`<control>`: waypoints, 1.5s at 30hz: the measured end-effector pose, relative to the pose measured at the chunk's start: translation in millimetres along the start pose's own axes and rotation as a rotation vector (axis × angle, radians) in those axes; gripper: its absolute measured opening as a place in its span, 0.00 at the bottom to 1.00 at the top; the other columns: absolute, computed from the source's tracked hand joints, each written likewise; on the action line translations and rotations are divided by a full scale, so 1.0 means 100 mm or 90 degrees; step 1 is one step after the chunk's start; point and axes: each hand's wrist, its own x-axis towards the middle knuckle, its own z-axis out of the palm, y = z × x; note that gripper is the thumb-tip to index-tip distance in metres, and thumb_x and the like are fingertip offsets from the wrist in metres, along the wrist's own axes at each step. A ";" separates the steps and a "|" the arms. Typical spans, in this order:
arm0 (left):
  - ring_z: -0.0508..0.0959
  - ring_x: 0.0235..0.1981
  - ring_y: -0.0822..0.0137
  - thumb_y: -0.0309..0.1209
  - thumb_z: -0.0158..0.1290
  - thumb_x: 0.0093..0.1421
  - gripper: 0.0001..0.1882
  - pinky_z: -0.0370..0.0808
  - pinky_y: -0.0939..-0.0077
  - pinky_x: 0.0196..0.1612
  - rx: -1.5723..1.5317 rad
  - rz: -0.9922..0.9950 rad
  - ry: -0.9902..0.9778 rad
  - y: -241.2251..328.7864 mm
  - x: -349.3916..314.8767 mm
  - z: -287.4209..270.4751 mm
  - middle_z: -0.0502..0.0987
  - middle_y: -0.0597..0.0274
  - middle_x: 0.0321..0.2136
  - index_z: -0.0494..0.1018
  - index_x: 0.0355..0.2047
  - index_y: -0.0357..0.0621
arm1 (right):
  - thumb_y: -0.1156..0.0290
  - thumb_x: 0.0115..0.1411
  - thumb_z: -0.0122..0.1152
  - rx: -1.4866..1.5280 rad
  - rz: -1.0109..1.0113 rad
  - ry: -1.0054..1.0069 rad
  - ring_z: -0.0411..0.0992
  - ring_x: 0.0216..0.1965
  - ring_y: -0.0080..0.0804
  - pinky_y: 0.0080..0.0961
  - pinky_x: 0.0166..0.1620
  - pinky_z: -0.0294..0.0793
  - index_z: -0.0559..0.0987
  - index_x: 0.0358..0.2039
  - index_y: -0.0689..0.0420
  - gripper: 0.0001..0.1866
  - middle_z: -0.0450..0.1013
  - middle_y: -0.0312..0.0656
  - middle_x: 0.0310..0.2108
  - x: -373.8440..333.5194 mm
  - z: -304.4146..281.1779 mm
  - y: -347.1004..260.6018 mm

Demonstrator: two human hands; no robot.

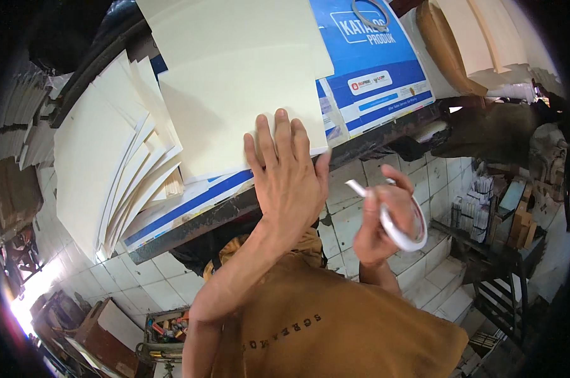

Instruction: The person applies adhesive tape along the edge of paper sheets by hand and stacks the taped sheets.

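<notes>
My left hand lies flat, palm down with fingers spread, near the front edge of a cream paper sheet on the worktable. Its thumb is by the sheet's near right corner. Off the table edge to the right, my right hand grips a roll of white tape. A short free strip sticks out from the roll toward the table. Another cream sheet lies at the far side. Beneath the sheets is a blue and white printed sheet.
Fanned cream sheets are piled at the table's left. A pale ring rests on the blue print. The dark table edge runs in front of me. Below are a tool box, a black metal frame and boxes.
</notes>
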 end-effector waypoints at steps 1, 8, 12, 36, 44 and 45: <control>0.54 0.72 0.41 0.48 0.57 0.64 0.35 0.48 0.38 0.72 0.010 0.024 -0.033 -0.02 -0.08 -0.03 0.63 0.45 0.68 0.68 0.63 0.33 | 0.81 0.67 0.57 0.036 -0.007 0.036 0.78 0.44 0.41 0.49 0.60 0.72 0.75 0.49 0.63 0.10 0.79 0.50 0.39 0.04 0.02 0.03; 0.79 0.50 0.57 0.20 0.58 0.55 0.26 0.75 0.55 0.50 -0.411 0.138 0.079 -0.12 -0.08 -0.53 0.81 0.60 0.50 0.78 0.56 0.42 | 0.75 0.74 0.49 0.622 0.289 0.232 0.77 0.49 0.39 0.52 0.55 0.82 0.72 0.57 0.63 0.14 0.76 0.51 0.47 -0.10 -0.44 0.28; 0.82 0.46 0.59 0.25 0.55 0.68 0.15 0.81 0.62 0.49 0.401 -0.025 0.443 -1.58 -0.54 -0.93 0.81 0.50 0.47 0.77 0.53 0.32 | 0.74 0.75 0.49 0.575 0.257 0.267 0.77 0.49 0.37 0.50 0.53 0.83 0.72 0.56 0.64 0.13 0.75 0.52 0.47 -0.08 -0.47 0.24; 0.51 0.76 0.41 0.54 0.47 0.72 0.40 0.49 0.41 0.75 0.009 0.111 -0.005 -0.77 0.36 -0.21 0.53 0.43 0.75 0.58 0.72 0.36 | 0.73 0.69 0.59 0.376 0.271 0.184 0.76 0.43 0.32 0.32 0.50 0.78 0.78 0.48 0.66 0.11 0.76 0.47 0.44 0.13 0.21 0.00; 0.56 0.74 0.38 0.37 0.63 0.62 0.41 0.53 0.40 0.73 -0.149 0.031 -0.038 -0.81 -0.41 -0.60 0.58 0.42 0.72 0.58 0.70 0.33 | 0.82 0.59 0.66 0.235 0.148 -0.119 0.75 0.37 0.30 0.26 0.45 0.73 0.81 0.46 0.63 0.13 0.79 0.45 0.38 0.26 0.81 -0.13; 0.58 0.73 0.38 0.31 0.65 0.59 0.42 0.55 0.40 0.72 -0.177 0.020 -0.014 -0.85 -0.49 -0.65 0.61 0.42 0.71 0.59 0.70 0.33 | 0.82 0.58 0.67 0.225 0.099 -0.150 0.76 0.37 0.34 0.27 0.45 0.74 0.82 0.46 0.63 0.14 0.79 0.45 0.37 0.26 0.88 -0.13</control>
